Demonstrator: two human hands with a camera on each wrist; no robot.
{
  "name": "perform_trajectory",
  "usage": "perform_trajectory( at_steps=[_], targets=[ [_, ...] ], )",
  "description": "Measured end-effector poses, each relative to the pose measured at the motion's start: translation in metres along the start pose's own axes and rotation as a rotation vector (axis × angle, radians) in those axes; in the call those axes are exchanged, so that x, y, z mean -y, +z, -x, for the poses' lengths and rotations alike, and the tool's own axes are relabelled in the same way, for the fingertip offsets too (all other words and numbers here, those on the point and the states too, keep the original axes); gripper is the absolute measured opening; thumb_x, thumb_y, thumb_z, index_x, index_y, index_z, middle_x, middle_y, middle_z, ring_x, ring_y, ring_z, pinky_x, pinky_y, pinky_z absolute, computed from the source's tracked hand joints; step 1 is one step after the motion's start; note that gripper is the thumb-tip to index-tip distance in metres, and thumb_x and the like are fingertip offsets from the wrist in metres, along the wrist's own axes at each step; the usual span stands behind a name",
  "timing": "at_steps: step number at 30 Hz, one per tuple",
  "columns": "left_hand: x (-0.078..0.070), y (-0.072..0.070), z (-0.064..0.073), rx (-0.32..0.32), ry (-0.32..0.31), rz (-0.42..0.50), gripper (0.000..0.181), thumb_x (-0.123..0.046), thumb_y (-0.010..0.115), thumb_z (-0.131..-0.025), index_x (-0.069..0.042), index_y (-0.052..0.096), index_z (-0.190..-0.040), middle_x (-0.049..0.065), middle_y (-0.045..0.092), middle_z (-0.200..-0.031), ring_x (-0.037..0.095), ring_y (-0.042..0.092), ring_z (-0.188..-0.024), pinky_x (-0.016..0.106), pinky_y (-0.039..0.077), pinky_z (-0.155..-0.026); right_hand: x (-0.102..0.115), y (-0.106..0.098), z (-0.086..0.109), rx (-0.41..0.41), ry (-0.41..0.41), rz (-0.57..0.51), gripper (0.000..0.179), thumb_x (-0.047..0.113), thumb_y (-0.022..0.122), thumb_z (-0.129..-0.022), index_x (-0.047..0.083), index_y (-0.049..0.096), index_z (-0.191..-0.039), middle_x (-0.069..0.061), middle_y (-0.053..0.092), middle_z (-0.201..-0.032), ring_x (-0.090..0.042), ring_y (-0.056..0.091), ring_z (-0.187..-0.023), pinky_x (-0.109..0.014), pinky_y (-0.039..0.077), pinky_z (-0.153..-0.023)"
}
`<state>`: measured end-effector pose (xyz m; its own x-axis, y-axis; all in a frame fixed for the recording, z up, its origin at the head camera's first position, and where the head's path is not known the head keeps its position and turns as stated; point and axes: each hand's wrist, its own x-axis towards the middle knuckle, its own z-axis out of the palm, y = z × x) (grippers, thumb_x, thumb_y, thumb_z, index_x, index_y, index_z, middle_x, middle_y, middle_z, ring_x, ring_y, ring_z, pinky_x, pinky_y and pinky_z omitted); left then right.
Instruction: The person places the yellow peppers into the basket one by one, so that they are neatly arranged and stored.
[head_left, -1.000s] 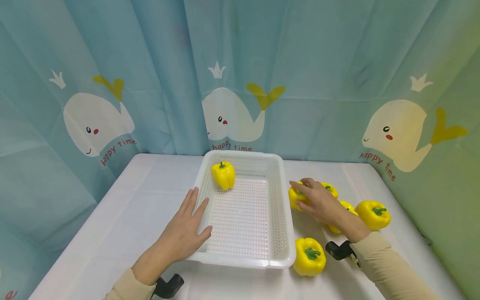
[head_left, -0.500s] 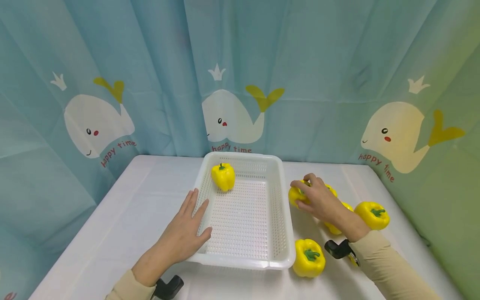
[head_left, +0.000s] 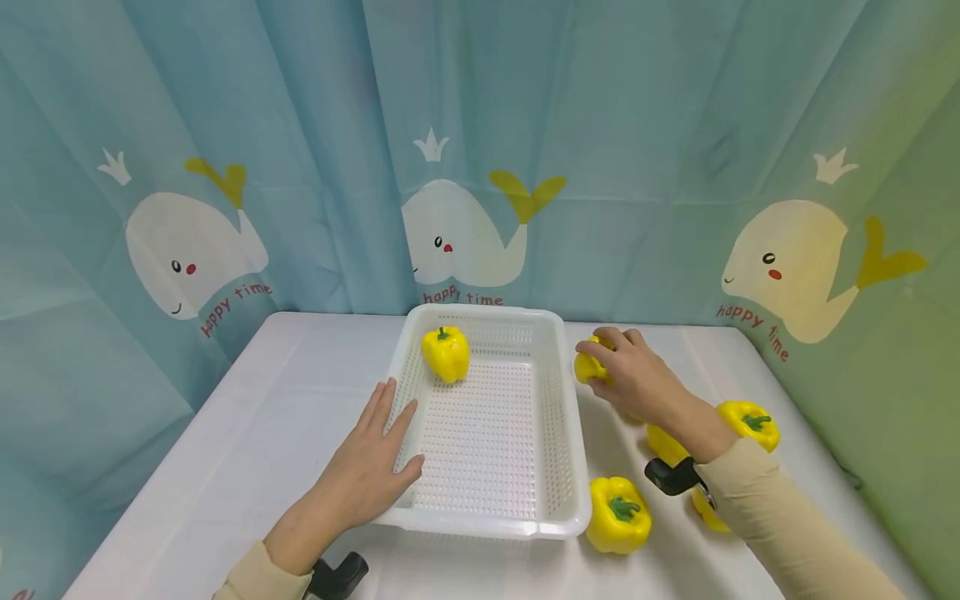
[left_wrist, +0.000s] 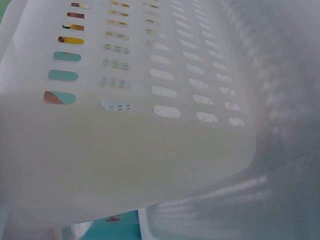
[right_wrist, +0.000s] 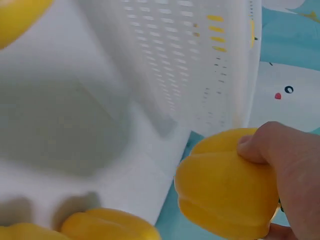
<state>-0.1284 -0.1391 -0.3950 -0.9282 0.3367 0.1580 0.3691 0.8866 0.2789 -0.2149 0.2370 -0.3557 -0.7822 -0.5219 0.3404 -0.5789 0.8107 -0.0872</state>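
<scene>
My right hand (head_left: 637,375) grips a yellow bell pepper (head_left: 592,361) just right of the white basket (head_left: 495,527). In the right wrist view the thumb presses on the held pepper (right_wrist: 227,185), which hangs above the table beside the basket's perforated wall (right_wrist: 170,55). My left hand (head_left: 365,462) lies with straight, spread fingers on the basket's left rim. The left wrist view shows only the basket's slotted outer side (left_wrist: 125,160); the hand is out of that view. Inside the basket, another yellow pepper (head_left: 447,354) sits in the far left corner.
One yellow pepper (head_left: 618,515) stands by the basket's near right corner. Farther right, a yellow pepper (head_left: 750,423) and others partly hidden by the right arm lie on the white-covered table (head_left: 225,433). A blue whale-print curtain (head_left: 637,150) hangs behind.
My right hand has closed round the pepper and lifted it up from the table. The left hand stays on the basket rim.
</scene>
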Motion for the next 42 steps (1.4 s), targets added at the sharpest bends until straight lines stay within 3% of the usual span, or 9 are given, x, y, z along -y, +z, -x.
perform_trajectory(
  at_steps=[5,14,28,42],
  targets=[
    [0.000,-0.001,0.001,0.003,-0.007,0.010,0.071,-0.035,0.062,-0.092,0.003,0.041,-0.148,0.027,0.009,-0.164,0.042,0.011,-0.153,0.057,0.030,-0.117,0.004,-0.005,-0.012,-0.049,-0.048,0.041,0.045,0.009,0.079,-0.081,0.009,0.064,-0.123,-0.027,0.058,-0.127,-0.044,0.053,-0.101,-0.052,0.051,-0.086],
    [0.001,0.000,0.002,0.006,-0.008,0.015,0.071,-0.035,0.061,-0.092,0.003,0.041,-0.148,0.026,0.008,-0.164,0.042,0.010,-0.153,0.057,0.029,-0.117,0.016,-0.009,-0.031,-0.117,-0.070,0.057,0.046,0.003,0.077,-0.079,0.006,0.064,-0.124,-0.028,0.056,-0.127,-0.047,0.053,-0.110,-0.053,0.055,-0.086],
    [0.003,0.001,0.002,0.004,-0.010,0.019,0.071,-0.035,0.061,-0.093,0.003,0.040,-0.148,0.026,0.007,-0.164,0.042,0.011,-0.153,0.057,0.029,-0.118,0.044,-0.001,-0.064,-0.143,-0.158,0.081,0.040,0.004,0.076,-0.075,0.009,0.065,-0.113,-0.024,0.058,-0.118,-0.041,0.055,-0.104,-0.049,0.053,-0.086],
    [0.003,0.001,0.002,-0.001,0.004,0.023,0.070,-0.035,0.060,-0.093,0.003,0.040,-0.148,0.026,0.007,-0.165,0.042,0.009,-0.153,0.058,0.028,-0.118,0.059,0.021,-0.081,0.010,-0.128,-0.015,0.039,0.005,0.076,-0.079,0.010,0.064,-0.116,-0.017,0.056,-0.117,-0.034,0.052,-0.106,-0.042,0.054,-0.086]
  ],
)
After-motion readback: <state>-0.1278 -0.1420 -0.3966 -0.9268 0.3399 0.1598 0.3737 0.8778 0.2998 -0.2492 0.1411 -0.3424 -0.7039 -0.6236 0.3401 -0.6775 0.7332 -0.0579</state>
